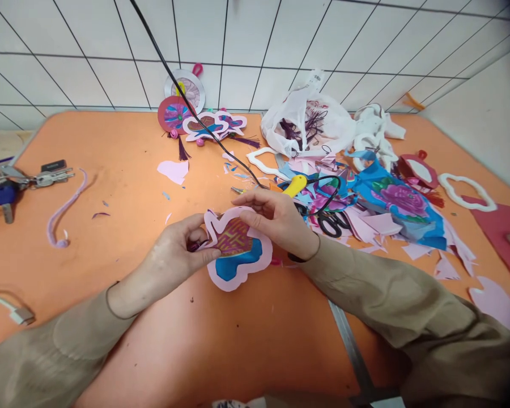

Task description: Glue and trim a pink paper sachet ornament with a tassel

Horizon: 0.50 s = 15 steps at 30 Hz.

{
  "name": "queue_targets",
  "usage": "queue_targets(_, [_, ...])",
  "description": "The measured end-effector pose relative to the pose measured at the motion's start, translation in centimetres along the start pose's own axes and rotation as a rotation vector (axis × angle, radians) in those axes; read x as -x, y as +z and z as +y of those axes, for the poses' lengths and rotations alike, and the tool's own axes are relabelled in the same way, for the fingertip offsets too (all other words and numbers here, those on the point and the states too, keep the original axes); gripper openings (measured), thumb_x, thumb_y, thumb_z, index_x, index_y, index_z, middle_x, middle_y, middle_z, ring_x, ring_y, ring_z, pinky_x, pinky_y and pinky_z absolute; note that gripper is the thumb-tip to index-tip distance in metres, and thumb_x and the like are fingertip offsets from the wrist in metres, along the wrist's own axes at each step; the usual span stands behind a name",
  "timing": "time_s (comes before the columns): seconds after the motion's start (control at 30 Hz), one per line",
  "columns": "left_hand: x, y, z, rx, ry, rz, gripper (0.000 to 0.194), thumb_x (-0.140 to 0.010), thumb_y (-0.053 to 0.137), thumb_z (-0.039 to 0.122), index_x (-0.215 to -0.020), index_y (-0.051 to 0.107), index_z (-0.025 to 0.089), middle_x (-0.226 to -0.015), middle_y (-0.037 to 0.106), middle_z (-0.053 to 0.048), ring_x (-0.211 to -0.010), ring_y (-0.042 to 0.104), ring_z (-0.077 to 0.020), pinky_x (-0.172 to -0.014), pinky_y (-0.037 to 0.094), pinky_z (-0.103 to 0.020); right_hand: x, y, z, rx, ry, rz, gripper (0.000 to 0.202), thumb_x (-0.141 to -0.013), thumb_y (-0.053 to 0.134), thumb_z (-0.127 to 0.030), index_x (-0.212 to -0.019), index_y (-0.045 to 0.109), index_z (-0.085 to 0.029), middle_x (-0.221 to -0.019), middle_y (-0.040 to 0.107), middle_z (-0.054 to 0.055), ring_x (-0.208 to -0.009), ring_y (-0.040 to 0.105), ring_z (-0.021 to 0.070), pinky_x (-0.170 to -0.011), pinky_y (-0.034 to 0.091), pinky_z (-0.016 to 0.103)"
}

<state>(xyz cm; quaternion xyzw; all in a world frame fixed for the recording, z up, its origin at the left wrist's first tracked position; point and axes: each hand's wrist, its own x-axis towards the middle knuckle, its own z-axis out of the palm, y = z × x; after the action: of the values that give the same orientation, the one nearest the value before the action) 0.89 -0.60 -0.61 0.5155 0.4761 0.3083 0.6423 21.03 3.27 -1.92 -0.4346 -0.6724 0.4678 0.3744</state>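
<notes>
Above the near middle of the table, a cloud-shaped fabric ornament [233,266] is held between both hands. It has a pink border around a purple-and-gold patterned upper part and a blue lower part. My left hand [170,255] pinches its left edge, thumb in front and fingers curled behind. My right hand [276,218] grips the top right edge, with the thumb on the front and the fingers reaching over the top. Beyond the right hand lies a yellow-handled tool [295,185] with a black cord. Black-handled scissors [331,224] rest among the scraps.
Fabric and pink scraps [378,224] cover the table's right side. Finished-looking ornaments [208,124] lie at the back, beside a white plastic bag [310,122] of dark tassels. Keys [53,177], a lilac cord [68,209] and a white cable [19,314] lie left. A black wire crosses overhead.
</notes>
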Motion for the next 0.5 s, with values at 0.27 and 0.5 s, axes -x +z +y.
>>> queue_targets(0.27, [0.0,-0.6,0.4,0.020,0.003,-0.096,0.038,-0.074,0.070,0.017,-0.111,0.065,0.022,-0.083,0.071,-0.001,-0.078,0.067,-0.0180,-0.072,0.052,-0.030,0.1,-1.0,-1.0,-0.076,-0.142,-0.166,0.045,-0.087,0.051,-0.057,-0.094,0.068,-0.016,-0.091,0.068,0.008,-0.083,0.062,0.0182,-0.072,0.049,0.031])
queue_targets(0.5, [0.0,-0.3,1.1,0.067,-0.065,-0.087,0.038,-0.070,0.077,0.030,-0.106,0.067,0.021,-0.094,0.075,-0.006,-0.087,0.070,-0.0230,-0.079,0.053,-0.034,-0.1,-0.9,-0.3,-0.306,-0.083,0.006,0.035,-0.088,0.054,-0.052,-0.091,0.066,-0.020,-0.092,0.066,0.007,-0.088,0.062,0.0199,-0.081,0.050,0.036])
